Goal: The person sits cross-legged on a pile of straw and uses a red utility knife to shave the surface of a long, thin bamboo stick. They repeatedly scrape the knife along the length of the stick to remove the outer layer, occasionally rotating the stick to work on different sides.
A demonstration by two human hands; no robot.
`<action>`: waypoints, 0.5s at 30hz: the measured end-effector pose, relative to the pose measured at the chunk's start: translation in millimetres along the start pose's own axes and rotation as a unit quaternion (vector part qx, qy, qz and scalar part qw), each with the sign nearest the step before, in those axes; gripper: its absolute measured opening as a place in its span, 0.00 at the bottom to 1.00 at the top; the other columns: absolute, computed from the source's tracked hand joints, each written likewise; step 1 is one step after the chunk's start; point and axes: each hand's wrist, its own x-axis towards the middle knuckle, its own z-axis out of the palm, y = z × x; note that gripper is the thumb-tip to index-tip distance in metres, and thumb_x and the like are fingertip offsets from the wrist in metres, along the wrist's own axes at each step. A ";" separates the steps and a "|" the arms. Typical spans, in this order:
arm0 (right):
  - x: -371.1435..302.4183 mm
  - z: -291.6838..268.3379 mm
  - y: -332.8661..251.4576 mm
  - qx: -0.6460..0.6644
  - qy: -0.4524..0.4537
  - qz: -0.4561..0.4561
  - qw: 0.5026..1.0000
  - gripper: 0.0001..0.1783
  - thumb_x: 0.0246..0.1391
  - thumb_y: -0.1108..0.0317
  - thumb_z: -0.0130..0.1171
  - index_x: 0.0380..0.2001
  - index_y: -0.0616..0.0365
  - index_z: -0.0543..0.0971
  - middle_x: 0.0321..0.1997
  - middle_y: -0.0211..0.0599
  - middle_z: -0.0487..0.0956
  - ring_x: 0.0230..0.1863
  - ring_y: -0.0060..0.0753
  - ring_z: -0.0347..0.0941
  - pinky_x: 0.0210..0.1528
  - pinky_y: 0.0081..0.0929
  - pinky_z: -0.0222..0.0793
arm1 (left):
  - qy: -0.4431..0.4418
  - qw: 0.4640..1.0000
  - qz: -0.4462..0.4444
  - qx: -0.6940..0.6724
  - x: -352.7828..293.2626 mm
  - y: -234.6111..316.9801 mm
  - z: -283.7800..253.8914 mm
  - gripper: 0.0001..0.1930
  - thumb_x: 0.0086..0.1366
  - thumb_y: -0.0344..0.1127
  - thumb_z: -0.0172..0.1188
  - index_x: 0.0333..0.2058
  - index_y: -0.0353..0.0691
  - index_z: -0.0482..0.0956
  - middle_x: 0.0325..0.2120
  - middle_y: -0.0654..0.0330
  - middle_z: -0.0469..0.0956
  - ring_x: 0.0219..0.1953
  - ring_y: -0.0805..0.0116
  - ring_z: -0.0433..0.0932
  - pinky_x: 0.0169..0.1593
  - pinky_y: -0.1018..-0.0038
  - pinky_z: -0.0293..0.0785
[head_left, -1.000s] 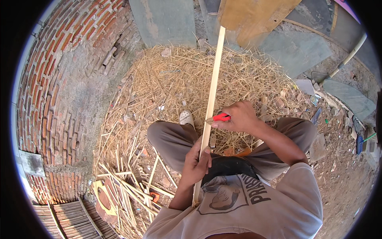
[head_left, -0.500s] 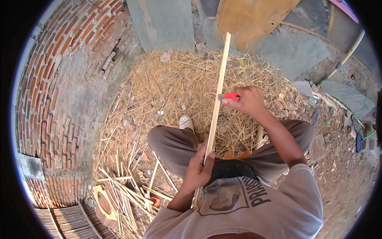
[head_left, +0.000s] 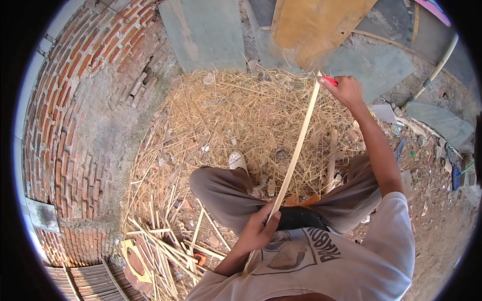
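My left hand (head_left: pixel 260 230) is closed round the lower part of a long pale bamboo strip (head_left: pixel 299 144), close to my lap. The strip slants up and away to the right over a heap of shavings. At its far end, my right hand (head_left: pixel 347 91) grips a red-handled knife (head_left: pixel 330 80). The blade is hardly visible here; it lies at or beside the strip's tip. Part of the strip's near end passes behind my left hand and forearm.
Curly straw-coloured shavings (head_left: pixel 226 115) cover the ground ahead. Several cut strips (head_left: pixel 165 241) are piled at the lower left, near a brick wall (head_left: pixel 70 155). Grey sheets (head_left: pixel 206 35) and a brown board (head_left: pixel 301 30) lean at the back. Rubble lies to the right.
My right hand has slid the knife away from me, from the strip's middle to its far end, my arm now stretched out. The strip's far end has swung right and lower.
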 end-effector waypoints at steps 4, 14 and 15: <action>5.4 0.0 11.5 -0.028 -0.009 0.007 1.000 0.46 0.47 0.20 0.43 0.21 0.57 0.83 0.21 0.48 0.79 0.30 0.49 0.79 0.32 0.42 0.72 | 0.014 0.999 0.013 -0.036 12.1 3.7 7.4 0.24 0.69 0.25 0.49 0.63 0.34 0.62 0.28 0.69 0.68 0.28 0.83 0.60 0.33 0.85 0.61; 27.7 -25.9 85.1 0.031 0.013 0.203 0.979 0.47 0.51 0.22 0.39 0.19 0.61 0.81 0.20 0.49 0.79 0.31 0.51 0.79 0.37 0.44 0.72 | 0.021 0.998 -0.024 -0.055 -5.7 6.1 -5.8 0.23 0.70 0.26 0.48 0.63 0.39 0.64 0.16 0.73 0.63 0.17 0.85 0.59 0.21 0.85 0.55; 16.0 -29.5 65.1 0.056 -0.020 0.164 0.985 0.47 0.51 0.22 0.39 0.19 0.60 0.80 0.19 0.48 0.78 0.29 0.50 0.78 0.36 0.44 0.71 | 0.045 0.992 -0.066 -0.093 -1.8 4.3 -6.8 0.23 0.69 0.26 0.48 0.63 0.39 0.64 0.16 0.73 0.63 0.17 0.85 0.59 0.21 0.85 0.55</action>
